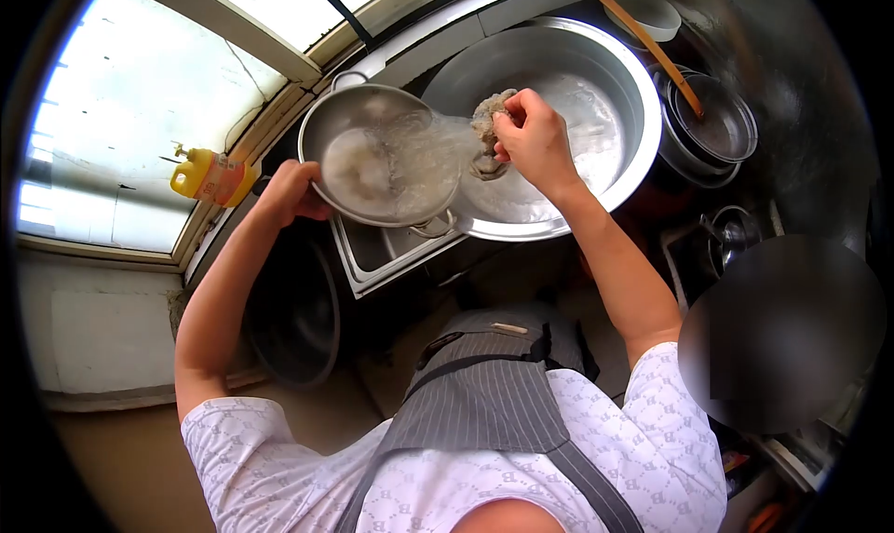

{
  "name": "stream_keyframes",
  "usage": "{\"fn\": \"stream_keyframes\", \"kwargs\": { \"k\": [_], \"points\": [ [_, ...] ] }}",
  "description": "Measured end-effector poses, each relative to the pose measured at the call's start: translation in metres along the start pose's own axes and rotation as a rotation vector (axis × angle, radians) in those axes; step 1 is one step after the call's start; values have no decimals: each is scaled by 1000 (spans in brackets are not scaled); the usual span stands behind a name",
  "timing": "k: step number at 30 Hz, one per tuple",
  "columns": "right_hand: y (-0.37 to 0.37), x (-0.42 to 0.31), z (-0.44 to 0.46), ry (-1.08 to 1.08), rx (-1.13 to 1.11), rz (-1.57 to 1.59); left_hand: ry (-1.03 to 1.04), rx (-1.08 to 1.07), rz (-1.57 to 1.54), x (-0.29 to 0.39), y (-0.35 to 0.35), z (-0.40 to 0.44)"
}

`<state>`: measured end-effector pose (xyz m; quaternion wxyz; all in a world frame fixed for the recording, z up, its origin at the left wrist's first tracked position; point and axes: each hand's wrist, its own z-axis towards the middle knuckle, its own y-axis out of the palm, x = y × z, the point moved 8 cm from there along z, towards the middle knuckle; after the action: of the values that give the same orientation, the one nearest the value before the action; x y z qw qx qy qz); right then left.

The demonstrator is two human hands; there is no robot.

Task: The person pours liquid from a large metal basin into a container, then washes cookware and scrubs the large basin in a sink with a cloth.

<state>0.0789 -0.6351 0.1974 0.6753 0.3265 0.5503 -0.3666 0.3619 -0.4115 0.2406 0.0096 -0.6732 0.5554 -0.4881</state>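
Note:
My left hand (293,193) is closed at the left side of a round steel pan (321,123) with loop handles. The pan is tipped toward a large aluminum basin (643,151), and cloudy water runs over its right edge into the basin. In my right hand (535,142), pinched between thumb and fingers, is a crumpled grey-brown scrubbing rag (487,119). It hangs over the basin's left part, beside the stream of water. Shiny wet patches show on the basin's bottom.
A yellow bottle (214,177) stands by the window at left. Stacked pans (722,123) with a wooden-handled utensil (652,49) and a white bowl (647,13) are at the upper right. Below the counter sits a large dark tub (307,319). A metal sink edge (391,268) shows under the pan.

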Motion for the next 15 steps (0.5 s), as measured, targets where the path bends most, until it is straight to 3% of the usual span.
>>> {"fn": "stream_keyframes", "kwargs": {
  "k": [3, 6, 8, 10, 13, 15],
  "points": [
    [-9, 13, -3, 51, -11, -4, 76, -35, 121, 37, 4, 14],
    [-13, 30, -2, 58, -25, -42, 242, 74, 390, 74, 6, 20],
    [-15, 39, -1, 55, -24, -139, 497, 323, 678, 114, 18, 3],
    [-16, 41, -4, 59, -15, -168, 493, 344, 716, 121, 31, 3],
    [-15, 55, -5, 51, -17, -245, 815, 571, 1033, 142, 52, -13],
    [-12, 64, -6, 38, -45, -321, 873, 595, 1020, 141, 62, -21]
  ]
}}
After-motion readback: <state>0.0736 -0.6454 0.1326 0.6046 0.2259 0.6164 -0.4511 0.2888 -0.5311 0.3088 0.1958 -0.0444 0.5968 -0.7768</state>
